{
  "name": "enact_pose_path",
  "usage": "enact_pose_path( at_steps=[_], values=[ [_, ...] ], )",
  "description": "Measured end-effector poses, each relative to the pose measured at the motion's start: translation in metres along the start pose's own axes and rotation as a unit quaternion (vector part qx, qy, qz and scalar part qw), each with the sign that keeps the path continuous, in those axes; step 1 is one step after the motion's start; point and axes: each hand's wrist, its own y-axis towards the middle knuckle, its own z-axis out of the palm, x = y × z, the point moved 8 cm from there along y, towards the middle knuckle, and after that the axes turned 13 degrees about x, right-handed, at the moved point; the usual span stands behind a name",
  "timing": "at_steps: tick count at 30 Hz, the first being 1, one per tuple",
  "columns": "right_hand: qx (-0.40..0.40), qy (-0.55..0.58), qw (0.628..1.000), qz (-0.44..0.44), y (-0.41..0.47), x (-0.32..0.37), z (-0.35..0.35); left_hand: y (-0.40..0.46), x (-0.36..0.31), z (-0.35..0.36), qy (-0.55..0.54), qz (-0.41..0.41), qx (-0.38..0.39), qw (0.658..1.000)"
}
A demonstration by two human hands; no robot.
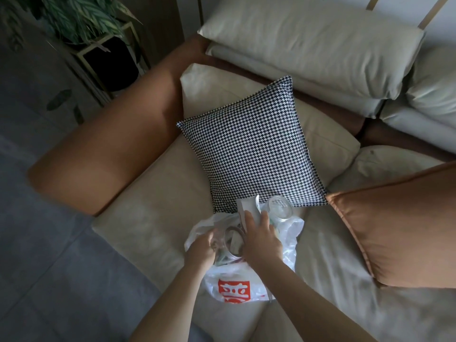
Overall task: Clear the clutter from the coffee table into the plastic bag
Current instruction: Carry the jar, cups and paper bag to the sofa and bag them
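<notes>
Thin crinkled plastic bag (pixel 237 290), red-printed, slumped on smooth cream sofa cushion (pixel 153 211), lower centre. Left hand (pixel 201 248) pinching bag rim; right hand (pixel 261 239) closed on clear round jar (pixel 233 243). Houndstooth square pillow (pixel 251 146) behind.

The plastic bag (pixel 237 282) is translucent white with an orange-red square logo (pixel 234 292) bearing white marks. The cushion (pixel 251 144) behind it carries a black-and-white houndstooth pattern. The sofa seat (pixel 158 198) is cream, its armrest (pixel 108 144) and another pillow (pixel 399 228) tan-orange. The plant (pixel 81 16) has green striped leaves.
</notes>
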Motion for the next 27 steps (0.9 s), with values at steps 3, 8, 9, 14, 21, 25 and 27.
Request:
enact_pose_path(
  at_steps=[3,8,9,14,21,25,27],
  values=[
    [-0.003,0.019,1.0,-0.016,0.003,-0.004,-0.01,-0.003,0.006,-0.009,0.013,-0.025,-0.044,0.999],
    [-0.025,-0.033,0.998,-0.051,0.006,-0.007,-0.027,0.004,-0.002,-0.018,0.053,-0.004,-0.058,0.997],
    [-0.028,-0.055,0.996,-0.061,0.007,-0.004,-0.029,0.007,-0.005,-0.018,0.044,0.003,-0.057,0.997],
    [0.012,-0.193,0.977,-0.088,0.011,0.018,-0.026,0.012,-0.024,-0.008,-0.003,0.047,-0.058,0.997],
    [-0.008,-0.281,0.95,-0.136,0.012,0.037,-0.028,0.012,-0.031,-0.015,0.095,0.001,-0.076,0.993],
    [0.004,-0.28,0.95,-0.138,0.014,0.033,-0.02,0.008,-0.023,-0.018,0.072,-0.079,-0.016,0.994],
    [0.01,-0.266,0.954,-0.138,0.014,0.031,-0.019,0.008,-0.014,-0.018,0.057,-0.125,0.01,0.99]
  ],
)
